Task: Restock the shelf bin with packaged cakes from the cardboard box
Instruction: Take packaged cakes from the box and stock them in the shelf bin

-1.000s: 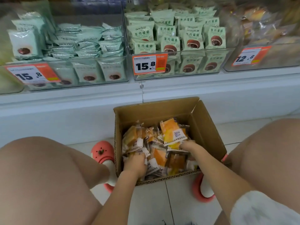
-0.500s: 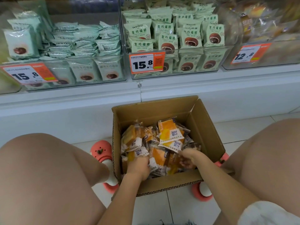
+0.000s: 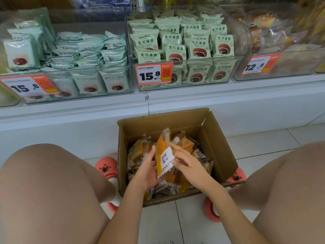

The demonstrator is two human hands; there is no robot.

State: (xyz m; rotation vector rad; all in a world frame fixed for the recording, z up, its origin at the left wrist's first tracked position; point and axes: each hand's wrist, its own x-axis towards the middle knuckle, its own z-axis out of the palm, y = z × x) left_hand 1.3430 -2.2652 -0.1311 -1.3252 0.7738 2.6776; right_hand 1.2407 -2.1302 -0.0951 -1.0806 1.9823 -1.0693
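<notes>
White-tiled shop floor below a low shelf of clear bins. Left hand [image 3: 146, 170] and right hand [image 3: 189, 164] closed from either side on an orange packaged cake [image 3: 164, 155], raised on end, apparently to be gathered before shelving. Beneath, more cakes loose in the open cardboard box [image 3: 219, 147], parked between the knees within easy reach. Above right, the shelf bin [image 3: 281, 67] marked 12.8, probably the destination. Green packets [image 3: 175, 44] alongside.

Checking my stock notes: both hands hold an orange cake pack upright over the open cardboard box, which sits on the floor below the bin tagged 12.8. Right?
Not quite. In the head view the cardboard box sits below the bin tagged 15.8. The left hand and right hand do hold the orange cake pack upright.
</notes>
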